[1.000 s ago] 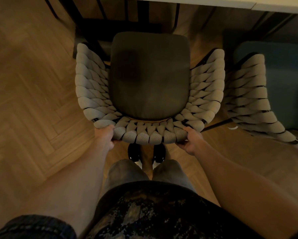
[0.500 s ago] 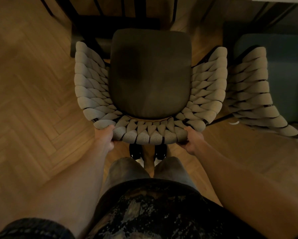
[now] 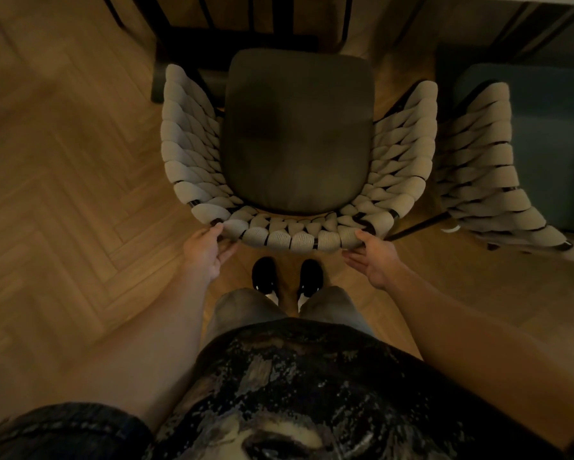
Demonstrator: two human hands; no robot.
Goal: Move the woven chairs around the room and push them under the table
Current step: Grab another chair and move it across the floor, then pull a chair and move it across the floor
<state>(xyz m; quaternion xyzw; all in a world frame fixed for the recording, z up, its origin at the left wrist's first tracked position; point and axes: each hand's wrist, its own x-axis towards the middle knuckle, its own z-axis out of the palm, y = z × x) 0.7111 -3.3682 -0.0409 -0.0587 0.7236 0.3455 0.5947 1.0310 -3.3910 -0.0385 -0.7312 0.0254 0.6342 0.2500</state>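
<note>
At the far edge, the table [image 3: 524, 0] is mostly cut off; a second chair [image 3: 488, 167] runs off right. The near chair [image 3: 295, 134] stands before it. Left hand [image 3: 206, 250] and right hand [image 3: 373, 258], fingers loosely spread, barely touch its woven back

Head view, steeply downward (near woven chair [image 3: 298, 154])

Herringbone wood floor [image 3: 63, 180] bears two woven chairs [image 3: 298, 154], shoes [image 3: 264, 272].
</note>
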